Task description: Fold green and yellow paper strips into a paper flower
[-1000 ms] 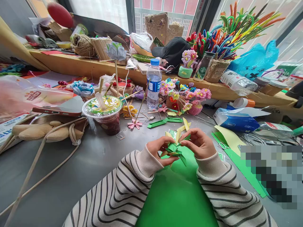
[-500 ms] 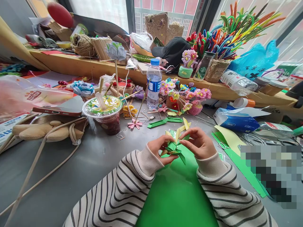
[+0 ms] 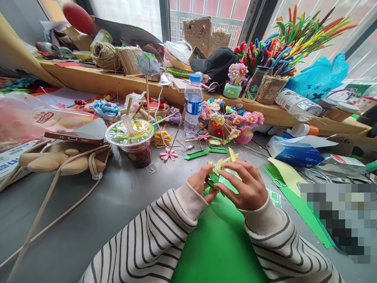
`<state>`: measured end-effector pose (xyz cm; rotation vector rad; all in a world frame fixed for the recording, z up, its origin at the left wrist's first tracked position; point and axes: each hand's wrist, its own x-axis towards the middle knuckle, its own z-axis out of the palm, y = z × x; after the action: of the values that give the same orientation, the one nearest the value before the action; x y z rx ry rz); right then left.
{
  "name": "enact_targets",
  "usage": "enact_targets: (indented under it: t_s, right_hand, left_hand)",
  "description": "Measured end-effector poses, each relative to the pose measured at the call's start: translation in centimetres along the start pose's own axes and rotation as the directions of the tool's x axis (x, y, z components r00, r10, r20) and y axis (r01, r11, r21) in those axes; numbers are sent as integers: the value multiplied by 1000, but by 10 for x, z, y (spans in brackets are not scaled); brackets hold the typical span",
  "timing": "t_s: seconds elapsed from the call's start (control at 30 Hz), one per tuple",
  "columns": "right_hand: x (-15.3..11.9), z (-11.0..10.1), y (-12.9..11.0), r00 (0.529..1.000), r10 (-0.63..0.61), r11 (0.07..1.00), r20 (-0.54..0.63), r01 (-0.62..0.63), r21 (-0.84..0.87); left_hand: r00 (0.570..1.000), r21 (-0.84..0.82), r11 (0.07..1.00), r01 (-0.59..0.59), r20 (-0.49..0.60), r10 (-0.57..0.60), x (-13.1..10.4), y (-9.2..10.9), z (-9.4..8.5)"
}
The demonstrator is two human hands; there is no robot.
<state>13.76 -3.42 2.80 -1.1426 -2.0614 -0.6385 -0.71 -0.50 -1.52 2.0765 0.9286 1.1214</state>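
Note:
A folded green and yellow paper piece (image 3: 214, 177), shaped like a flower, is held between my two hands over a green sheet (image 3: 220, 243). My left hand (image 3: 202, 181) pinches it from the left, thumb below and index finger above. From the right, the bent fingers of my right hand (image 3: 246, 184) close on it and hide part of it. Just beyond my fingers lie folded yellow strips (image 3: 232, 154) and green folded strips (image 3: 196, 154).
A lidded drink cup (image 3: 129, 141) and a water bottle (image 3: 193, 106) stand beyond my left hand. Crocheted flowers (image 3: 218, 118) sit behind the green strips. Scissors (image 3: 279, 182), green paper (image 3: 306, 218) and a tissue pack (image 3: 294, 151) are at the right.
My right hand has shifted its fingers down and closer around the paper piece, covering more of it. My left hand keeps its hold. The view has moved slightly.

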Motion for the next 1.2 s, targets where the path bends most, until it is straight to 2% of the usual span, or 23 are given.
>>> enact_targets:
  t_s: [0.17, 0.37, 0.6, 0.83, 1.03, 1.13, 1.2]
  right_hand:
    - [0, 2, -1, 996, -91, 995, 9, 91, -46]
    - [-6, 6, -4, 984, -176, 978, -4, 175, -112]
    - [-9, 5, -4, 961, -275, 960, -28, 273, -66]
    - [-5, 2, -3, 949, -313, 950, -37, 313, 13]
    - [-7, 2, -2, 947, -319, 947, -29, 320, 37]
    - [-9, 1, 1, 962, -273, 961, -16, 273, 33]
    - [-10, 1, 2, 973, -231, 972, -9, 231, 33]
  left_hand:
    - [1000, 112, 994, 6, 8, -7, -1, 2, 1]
    - [1000, 143, 990, -1, 13, -1, -2, 1, 2]
    - [1000, 114, 993, 18, 7, -19, -1, 4, 1]
    - [998, 79, 995, 57, -3, -57, 0, 4, 1]
    - [994, -26, 994, 108, -31, -108, 0, 5, 0]
    - [991, -198, 971, 134, 45, -127, 4, 5, -8]
    - [975, -375, 900, 221, 118, -190, 9, 4, -13]
